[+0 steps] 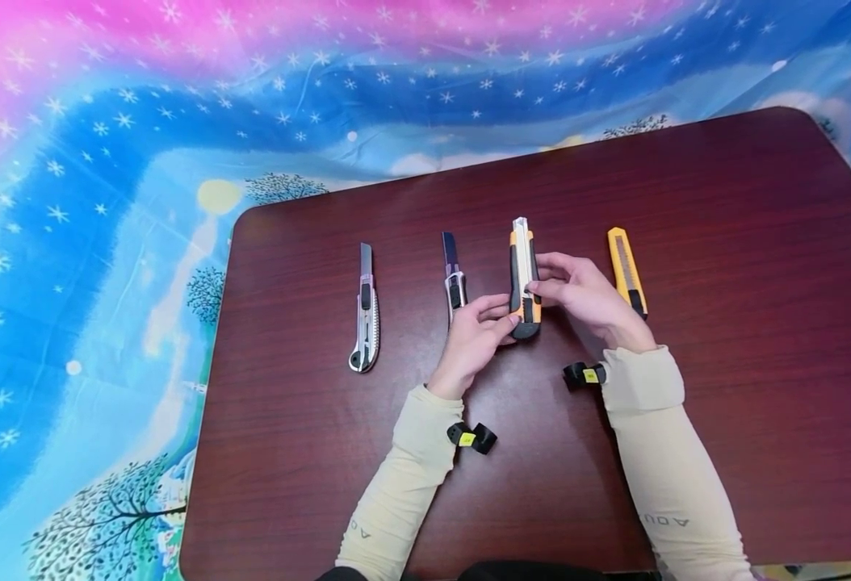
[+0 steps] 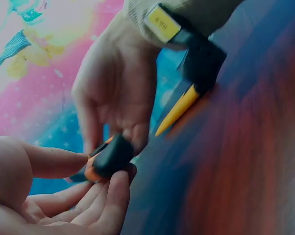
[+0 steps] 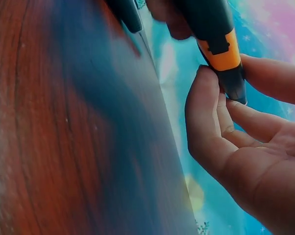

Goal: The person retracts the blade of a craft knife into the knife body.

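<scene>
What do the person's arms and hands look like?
The left sleeve and right sleeve are long and cream-coloured, with dark printed letters. By each wrist sits a small black gadget with a yellow label. The left hand and right hand are bare: no gloves.

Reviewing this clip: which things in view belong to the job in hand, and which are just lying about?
In the job:
- orange-and-black cutter, held in both hands
- left hand, pinching its lower end
- right hand, gripping higher up

Lying on the table:
- silver cutter, blade out
- dark-bladed cutter, partly hidden by the left hand
- yellow cutter
</scene>
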Available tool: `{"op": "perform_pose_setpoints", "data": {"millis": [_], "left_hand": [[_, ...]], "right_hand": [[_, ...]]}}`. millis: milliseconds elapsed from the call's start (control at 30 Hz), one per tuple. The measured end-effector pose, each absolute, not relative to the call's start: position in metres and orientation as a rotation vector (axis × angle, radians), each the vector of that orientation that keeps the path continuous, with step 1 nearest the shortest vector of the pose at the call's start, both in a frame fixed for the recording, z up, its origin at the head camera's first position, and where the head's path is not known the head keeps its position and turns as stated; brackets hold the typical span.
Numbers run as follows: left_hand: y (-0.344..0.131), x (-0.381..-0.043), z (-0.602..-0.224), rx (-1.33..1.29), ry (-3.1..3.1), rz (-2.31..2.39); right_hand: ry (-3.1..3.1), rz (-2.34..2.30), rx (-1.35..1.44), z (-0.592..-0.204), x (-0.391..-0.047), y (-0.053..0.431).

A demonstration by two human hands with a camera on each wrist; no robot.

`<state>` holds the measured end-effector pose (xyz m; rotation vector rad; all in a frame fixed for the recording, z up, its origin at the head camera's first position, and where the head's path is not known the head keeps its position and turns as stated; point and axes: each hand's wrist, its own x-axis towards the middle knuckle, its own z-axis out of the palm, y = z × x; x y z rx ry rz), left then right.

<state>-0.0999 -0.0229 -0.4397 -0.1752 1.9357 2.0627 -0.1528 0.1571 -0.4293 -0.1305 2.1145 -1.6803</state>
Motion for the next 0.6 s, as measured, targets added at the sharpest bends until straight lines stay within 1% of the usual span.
{"op": "perform_pose_setpoints", "data": {"millis": [100,167,300,433,600], "left_hand": [[-0.034,-0.101,-0.436,-0.100,2.236,1.957],[-0.042,-0.102,-0.434,-0.072,2.526,1.776],[-0.057,-0.102,-0.434,-0.168,2.940,1.249],[-0.064,-0.101,-0.438,-0.224,2.941,0.954],[-0.064,-0.100,-0.440,-0.176,2.898,0.831]], "right_hand": [[2.114,-1.719,-0.114,-0.430,-0.153,0.163],[2.110,-1.738,-0.091,-0.431,-0.154,0.168],[2.124,-1.700,-0.017,-0.432,-0.155,0.177],[2.158,-1.608,0.045,-0.433,-0.157,0.182],[2.229,-1.498,0.077,-0.434,-0.158,0.182]]}}
